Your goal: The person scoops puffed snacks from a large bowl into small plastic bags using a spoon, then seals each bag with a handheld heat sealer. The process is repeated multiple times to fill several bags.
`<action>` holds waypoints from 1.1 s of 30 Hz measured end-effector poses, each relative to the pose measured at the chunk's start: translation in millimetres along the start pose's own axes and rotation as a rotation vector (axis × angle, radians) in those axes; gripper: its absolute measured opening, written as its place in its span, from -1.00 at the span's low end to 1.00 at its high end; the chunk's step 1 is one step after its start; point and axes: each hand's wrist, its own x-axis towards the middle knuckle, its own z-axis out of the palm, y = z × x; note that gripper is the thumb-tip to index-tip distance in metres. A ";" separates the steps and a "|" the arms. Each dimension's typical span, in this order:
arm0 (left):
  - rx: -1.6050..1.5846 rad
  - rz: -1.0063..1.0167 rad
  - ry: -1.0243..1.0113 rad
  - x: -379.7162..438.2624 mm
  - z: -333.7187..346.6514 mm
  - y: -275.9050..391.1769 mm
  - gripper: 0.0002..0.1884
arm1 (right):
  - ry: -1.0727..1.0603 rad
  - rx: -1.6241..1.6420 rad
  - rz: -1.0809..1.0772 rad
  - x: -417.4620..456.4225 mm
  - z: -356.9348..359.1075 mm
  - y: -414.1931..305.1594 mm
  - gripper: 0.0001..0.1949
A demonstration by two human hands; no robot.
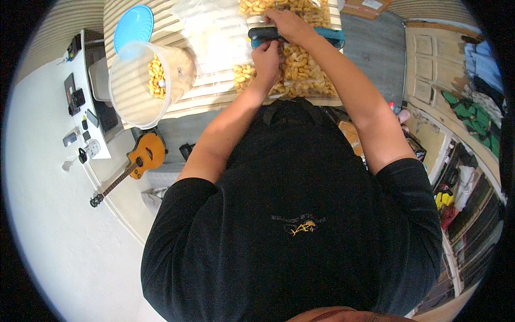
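An impulse sealer with a blue body (330,35) and a black handle (261,33) lies across the table at the top. My left hand (266,60) is curled against its near side, just below the handle. Reaching over the sealer, my right hand (289,25) has its fingertips at the far side, by a clear bag of curved yellow puffed snacks (310,12). More of these snacks fill clear plastic bags (305,74) on the near side, between my forearms. What the fingertips of each hand pinch is hidden or too small to tell.
A clear plastic tub (181,66) lies on its side at the left with snacks (156,78) inside. Behind it is a blue lid (134,29). Clear plastic bags (213,36) cover the table's middle. A guitar (147,155) leans below left; a cardboard box (366,8) is at upper right.
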 end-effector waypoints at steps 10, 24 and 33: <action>0.043 -0.048 -0.054 4.2 -4.5 -5.7 -0.73 | -0.040 0.028 0.027 1.3 -4.0 -2.0 -0.77; 0.021 -0.022 -0.049 -1.7 -1.5 -0.4 -0.72 | -0.061 0.004 0.075 -0.6 -7.7 -7.8 -0.80; 0.038 -0.017 -0.041 -9.9 1.3 2.9 -0.71 | 0.133 -0.127 -0.060 -3.4 -5.4 -1.3 -0.78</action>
